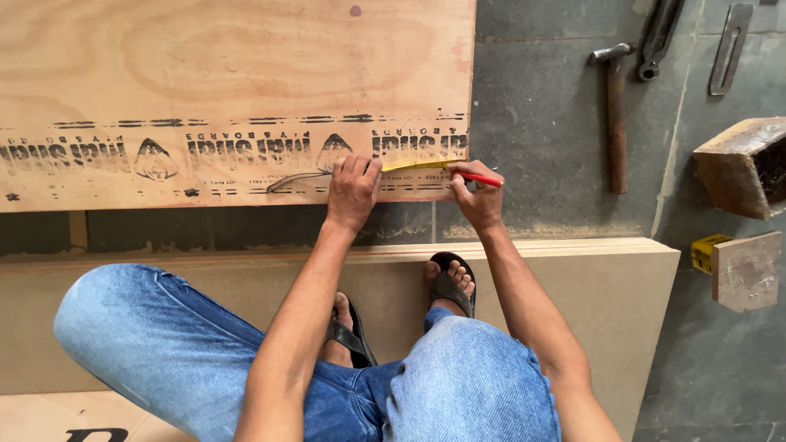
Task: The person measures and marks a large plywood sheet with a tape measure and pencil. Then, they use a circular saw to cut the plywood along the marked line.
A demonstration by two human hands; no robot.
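Your left hand (352, 190) presses flat on the plywood sheet (237, 90), fingers closed on the yellow tape measure (419, 164) and pinning it to the board. The tape runs from under those fingertips to the right, along the board's near edge, up to your right hand (476, 195). Your right hand is clamped on a red pencil (481, 178), its tip just beside the tape's far end, touching the plywood near the corner. A hammer (614, 115) lies on the stone floor (540, 123), well apart to the right of both hands. Your sandalled feet rest on the MDF board (606, 286), below the hands.
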